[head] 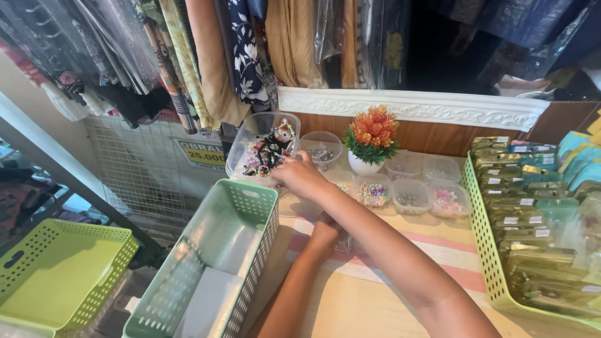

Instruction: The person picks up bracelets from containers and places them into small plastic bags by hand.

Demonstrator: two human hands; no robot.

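**Hand at the tub of beaded trinkets**

The right hand [300, 176] reaches across to the far left of the table and rests its fingers on the near rim of a clear plastic tub [250, 141], which stands tilted, its open mouth turned toward the person. From here I cannot tell whether the fingers pinch the rim or one of the pieces inside. The left hand [327, 233] lies low under the right forearm, mostly hidden, so its grip is not readable either.

The tub holds a tangle of beaded trinkets [269, 151], dark and pastel. I judge it light, thin-walled and a little flexible, smooth enough to slip; the rim or a side wall is the sound place to hold it, since tipping further would spill the loose contents.

Just right of it sits a round clear bowl [322, 149] with a few dark bits, then small clear boxes [410, 195] of coloured beads around a white pot with an orange artificial plant [372, 134]. A mint perforated basket [219, 263] stands near left; another green basket [485, 250] of gold packets sits on the right.
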